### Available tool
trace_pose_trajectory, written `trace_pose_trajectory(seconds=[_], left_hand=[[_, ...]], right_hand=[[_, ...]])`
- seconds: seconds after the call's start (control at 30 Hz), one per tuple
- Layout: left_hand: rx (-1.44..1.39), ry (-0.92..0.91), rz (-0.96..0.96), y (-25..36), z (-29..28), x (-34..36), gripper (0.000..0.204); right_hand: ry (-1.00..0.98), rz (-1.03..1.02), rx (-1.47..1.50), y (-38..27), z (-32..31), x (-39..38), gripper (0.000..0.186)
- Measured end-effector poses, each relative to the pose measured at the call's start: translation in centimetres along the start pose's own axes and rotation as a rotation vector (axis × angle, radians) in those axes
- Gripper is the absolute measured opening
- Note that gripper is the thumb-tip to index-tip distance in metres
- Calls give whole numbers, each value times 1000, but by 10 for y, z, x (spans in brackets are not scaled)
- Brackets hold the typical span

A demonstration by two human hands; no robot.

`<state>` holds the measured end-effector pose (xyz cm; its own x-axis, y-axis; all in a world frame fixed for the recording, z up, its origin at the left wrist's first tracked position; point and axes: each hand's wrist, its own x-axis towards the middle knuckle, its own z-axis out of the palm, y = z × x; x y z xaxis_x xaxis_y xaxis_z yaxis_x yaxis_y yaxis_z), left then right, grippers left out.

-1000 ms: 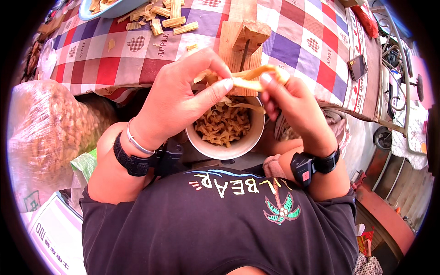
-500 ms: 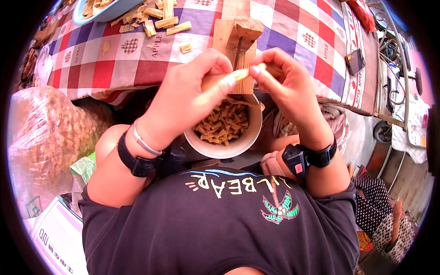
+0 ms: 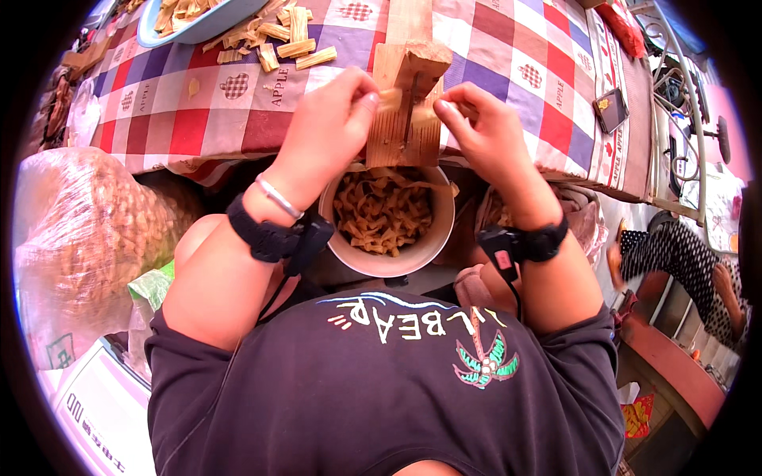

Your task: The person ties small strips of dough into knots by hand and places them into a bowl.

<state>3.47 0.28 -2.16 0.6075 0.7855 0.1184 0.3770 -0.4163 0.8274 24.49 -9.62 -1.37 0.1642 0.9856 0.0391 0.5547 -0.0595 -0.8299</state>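
A wooden block (image 3: 426, 57) with a narrow upright blade (image 3: 410, 103) stands on a grooved board (image 3: 401, 147) at the table's near edge. My left hand (image 3: 337, 115), closed at the fingertips, pinches a pale yellow strip (image 3: 389, 100) left of the blade. On the blade's right, my right hand (image 3: 488, 131) has its thumb and fingers at another pale yellow length (image 3: 425, 114). Whether these are one strip or two pieces is unclear. Below the board, a white bucket (image 3: 386, 266) holds many short yellowish-brown pieces (image 3: 381, 214).
Pale ridged sticks (image 3: 298, 40) lie at the back left of the checked tablecloth (image 3: 186, 111), beside a blue basin (image 3: 202, 30) of more. A dark flat case (image 3: 611, 109) rests at the right. A clear bag of brown pieces (image 3: 87, 238) stands left. Another person's dotted clothing (image 3: 675, 266) shows right.
My hands have moved apart, and the strip between them has gone from in front of the blade to the blade. The person at the right has shifted upward in view.
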Motion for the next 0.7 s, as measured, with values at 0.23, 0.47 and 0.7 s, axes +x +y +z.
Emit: trace_pose_trajectory(seconds=[0.23,0.47,0.7], left_hand=[[-754,-199,-17,51,5,-29,33],[-591,-359,-129,77,-15,-31,44],[-591,-376,-52,82,-18,-32,21]], right_hand=[[-37,-272,200,-46,8,-34,31],[96,249,1352,-73,-16,-25,41],[-749,35,312,-62,-23,-34,27]])
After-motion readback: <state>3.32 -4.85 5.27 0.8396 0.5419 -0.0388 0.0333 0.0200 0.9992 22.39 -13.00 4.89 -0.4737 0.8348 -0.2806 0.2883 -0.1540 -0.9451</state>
